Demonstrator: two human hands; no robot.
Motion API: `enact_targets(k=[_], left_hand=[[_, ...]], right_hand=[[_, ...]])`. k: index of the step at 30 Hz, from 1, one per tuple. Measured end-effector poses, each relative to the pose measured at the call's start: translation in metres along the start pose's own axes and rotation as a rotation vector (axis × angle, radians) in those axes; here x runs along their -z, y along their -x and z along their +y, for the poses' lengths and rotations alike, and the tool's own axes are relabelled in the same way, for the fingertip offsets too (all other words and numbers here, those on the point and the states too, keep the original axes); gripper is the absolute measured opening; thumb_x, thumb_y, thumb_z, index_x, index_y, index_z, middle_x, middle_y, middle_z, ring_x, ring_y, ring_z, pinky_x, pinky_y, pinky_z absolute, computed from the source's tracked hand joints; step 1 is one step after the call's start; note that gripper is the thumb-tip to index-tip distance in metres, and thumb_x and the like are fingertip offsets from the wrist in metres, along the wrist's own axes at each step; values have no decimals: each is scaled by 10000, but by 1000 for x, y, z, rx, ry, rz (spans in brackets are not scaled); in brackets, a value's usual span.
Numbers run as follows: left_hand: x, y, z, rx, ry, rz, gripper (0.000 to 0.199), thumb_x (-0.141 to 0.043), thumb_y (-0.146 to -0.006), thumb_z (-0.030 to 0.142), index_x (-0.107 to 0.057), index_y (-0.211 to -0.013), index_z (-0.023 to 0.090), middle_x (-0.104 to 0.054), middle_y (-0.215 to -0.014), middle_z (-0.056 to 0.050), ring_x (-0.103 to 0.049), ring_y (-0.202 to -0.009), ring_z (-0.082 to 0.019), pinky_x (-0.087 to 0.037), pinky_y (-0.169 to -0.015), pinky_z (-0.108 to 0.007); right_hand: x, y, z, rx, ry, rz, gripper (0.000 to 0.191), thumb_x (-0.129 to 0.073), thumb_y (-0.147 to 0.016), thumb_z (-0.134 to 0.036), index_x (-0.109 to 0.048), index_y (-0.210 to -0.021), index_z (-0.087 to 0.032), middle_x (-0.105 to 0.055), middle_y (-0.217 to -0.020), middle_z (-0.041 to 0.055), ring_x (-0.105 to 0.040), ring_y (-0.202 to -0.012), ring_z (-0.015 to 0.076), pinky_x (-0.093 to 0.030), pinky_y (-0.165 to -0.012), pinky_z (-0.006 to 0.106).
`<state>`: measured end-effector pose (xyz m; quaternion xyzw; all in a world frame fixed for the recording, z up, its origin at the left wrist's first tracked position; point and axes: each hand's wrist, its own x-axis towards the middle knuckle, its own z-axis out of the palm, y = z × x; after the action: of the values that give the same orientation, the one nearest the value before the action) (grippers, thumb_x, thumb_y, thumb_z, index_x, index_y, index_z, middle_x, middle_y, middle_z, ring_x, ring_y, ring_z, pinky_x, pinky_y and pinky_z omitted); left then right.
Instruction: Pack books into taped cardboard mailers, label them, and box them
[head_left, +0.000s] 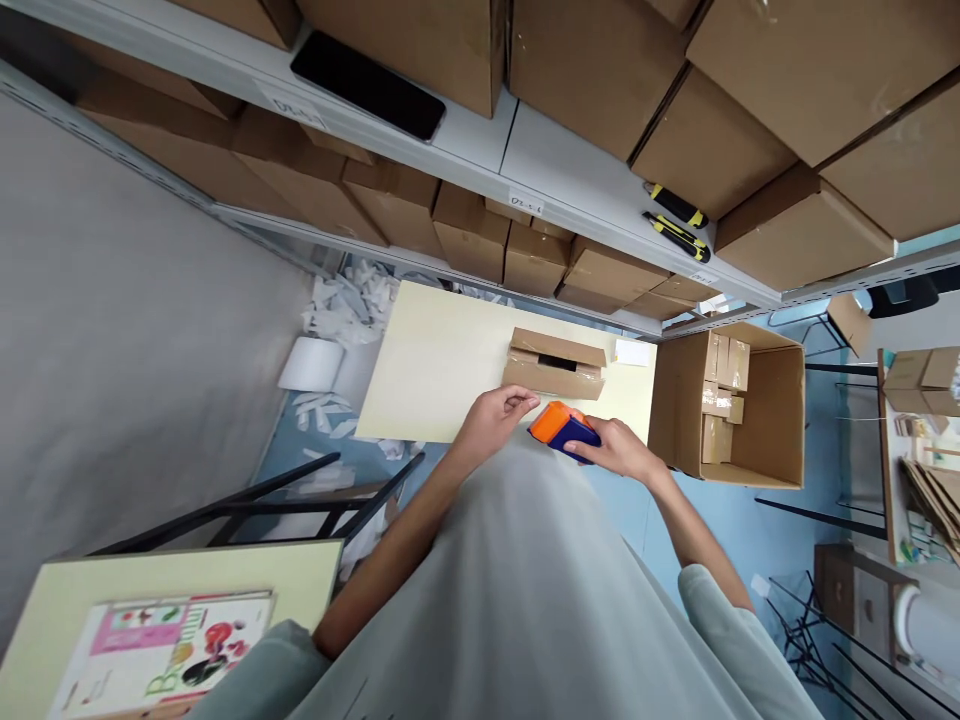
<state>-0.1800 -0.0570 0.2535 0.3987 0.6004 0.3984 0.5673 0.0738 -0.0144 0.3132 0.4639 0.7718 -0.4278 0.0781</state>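
Note:
In front of my body, my right hand [611, 447] grips an orange and dark-blue tape dispenser [562, 430], its orange end pointing left. My left hand [501, 412] is just left of it, thumb and fingertips pinched together; whatever they hold, if anything, is too small to make out. Beyond both hands, a small cardboard box [555, 378] lies on the cream table [442, 350]. Its top flaps leave a dark slot between them, and shiny clear tape shows on its near side. A white slip of paper [632, 352] lies right of the box.
A large open carton [757, 440] holding several small boxes stands right of the table. Grey shelves [577, 170] full of cartons run across the far side, with a black phone [367, 85] and two utility knives [676, 222] on one ledge. Magazines [165, 650] lie at lower left.

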Motion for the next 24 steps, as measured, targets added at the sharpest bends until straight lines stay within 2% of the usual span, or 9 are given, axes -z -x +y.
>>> enact_targets(k=[2,4,6,10,12,15,19,24], left_hand=[[7,-2,-6,14,30,98,544,-690,-868,706,-766,-966,176,-809,-942,-90,-727,-856,-213,-603,-817,-324],[21,-9,-13,21,56,215,535,-715,-847,684,-776,-973,168,-798,-913,-82,-701,-797,-198,-589,-758,-308],[37,-20,-23,33,96,267,521,-769,-795,657,-790,-950,160,-791,-896,-81,-675,-746,-185,-573,-710,-298],[56,-47,-42,90,226,280,493,-861,-698,585,-810,-909,143,-795,-911,-95,-644,-695,-161,-577,-693,-301],[57,-60,-49,114,284,310,484,-883,-676,552,-814,-909,133,-796,-911,-99,-633,-683,-151,-582,-688,-302],[56,-76,-57,125,329,330,459,-894,-677,511,-818,-913,125,-797,-911,-98,-628,-675,-140,-591,-682,-302],[56,-93,-67,155,326,348,382,-877,-712,447,-821,-898,118,-793,-901,-95,-642,-691,-139,-603,-699,-302],[54,-109,-87,227,304,386,295,-861,-749,381,-823,-884,121,-789,-886,-95,-655,-696,-154,-614,-712,-330]], right_hand=[[13,6,1,-13,10,-57,521,-650,-1010,-651,-771,-1093,-151,-757,-716,6,-641,-584,158,-441,-633,231],[26,7,3,-50,17,-99,533,-642,-1006,-665,-766,-1041,-148,-748,-690,2,-639,-572,147,-438,-617,225],[40,-1,7,-104,-15,-134,526,-673,-978,-681,-747,-972,-160,-753,-697,8,-664,-593,152,-455,-603,228],[71,-40,17,-190,-212,-180,564,-782,-868,-728,-701,-933,-174,-774,-755,49,-725,-637,186,-536,-567,253],[86,-64,23,-188,-273,-207,614,-813,-818,-757,-698,-947,-168,-771,-759,60,-738,-642,195,-572,-557,264],[104,-96,31,-162,-246,-270,643,-848,-761,-778,-701,-895,-166,-763,-728,52,-727,-610,183,-579,-535,249],[111,-125,38,-168,-195,-348,681,-872,-700,-802,-711,-864,-161,-752,-687,43,-709,-583,173,-553,-523,232],[95,-153,49,-200,-102,-348,749,-837,-657,-863,-719,-850,-149,-722,-679,32,-677,-608,166,-514,-552,234]])
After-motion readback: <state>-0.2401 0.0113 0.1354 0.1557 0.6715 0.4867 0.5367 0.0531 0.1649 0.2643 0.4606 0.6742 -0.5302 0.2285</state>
